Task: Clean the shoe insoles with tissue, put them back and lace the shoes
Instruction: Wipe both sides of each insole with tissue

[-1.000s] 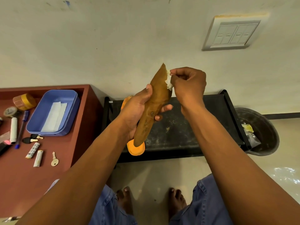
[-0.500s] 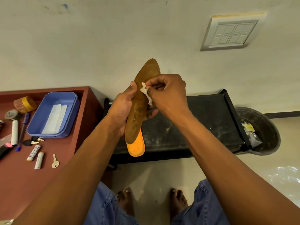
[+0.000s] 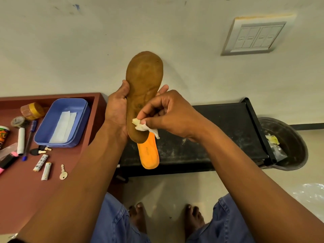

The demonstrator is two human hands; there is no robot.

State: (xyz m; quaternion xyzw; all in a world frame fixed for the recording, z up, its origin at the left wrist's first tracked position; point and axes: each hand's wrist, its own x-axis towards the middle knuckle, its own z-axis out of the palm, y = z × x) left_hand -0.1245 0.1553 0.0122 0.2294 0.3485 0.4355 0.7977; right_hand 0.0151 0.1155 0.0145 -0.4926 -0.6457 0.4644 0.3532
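Note:
My left hand [image 3: 116,112] holds a brown, stained insole [image 3: 143,79] upright, toe end up, its face turned toward me. A second, orange insole [image 3: 149,153] sticks out below it, behind the brown one in the same hand. My right hand [image 3: 168,113] pinches a small crumpled white tissue [image 3: 142,126] and presses it against the heel part of the brown insole. No shoes or laces are in view.
A blue tub [image 3: 59,120] with folded tissue sheets sits on the red-brown table [image 3: 21,190] at left, among pens, lighters, a key and a jar. A black shelf [image 3: 219,130] stands against the wall ahead. A dark bin [image 3: 287,142] with scraps is at right.
The brown insole has turned to face me flat. My right hand has slid the tissue down from the toe end to the heel part.

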